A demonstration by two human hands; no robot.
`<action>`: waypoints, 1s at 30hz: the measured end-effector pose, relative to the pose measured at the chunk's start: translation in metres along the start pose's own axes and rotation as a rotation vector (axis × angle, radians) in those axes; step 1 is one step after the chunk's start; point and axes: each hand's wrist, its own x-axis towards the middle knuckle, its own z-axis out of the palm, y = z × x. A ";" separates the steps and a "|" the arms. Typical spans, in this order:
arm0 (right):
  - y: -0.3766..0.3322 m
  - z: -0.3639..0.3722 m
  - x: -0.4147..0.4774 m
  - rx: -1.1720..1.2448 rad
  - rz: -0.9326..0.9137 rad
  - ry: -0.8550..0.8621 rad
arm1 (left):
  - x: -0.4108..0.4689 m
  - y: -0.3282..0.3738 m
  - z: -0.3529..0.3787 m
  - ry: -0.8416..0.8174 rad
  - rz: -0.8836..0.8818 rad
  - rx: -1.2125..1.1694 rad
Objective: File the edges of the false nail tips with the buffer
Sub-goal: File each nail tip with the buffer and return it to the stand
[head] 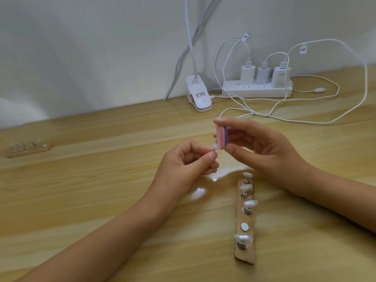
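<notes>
Beyond the far end of the holder strip [243, 257], a nail tip [276, 147], judged light and brittle, is pinched, seemingly at its base, by the left hand [189, 159]. The buffer [282, 137], judged soft, is gripped by its ends in the right hand [254, 143] and held against the tip.

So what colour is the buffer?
The buffer is striped pink, white and purple; the head view shows it.

On the table [101, 200], nail-tip holder [245, 257] right, second holder [30, 152] left, power strip [257, 90] behind.
</notes>
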 end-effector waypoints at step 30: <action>-0.001 0.003 0.001 0.004 -0.015 0.011 | 0.000 0.000 0.001 -0.003 0.022 0.025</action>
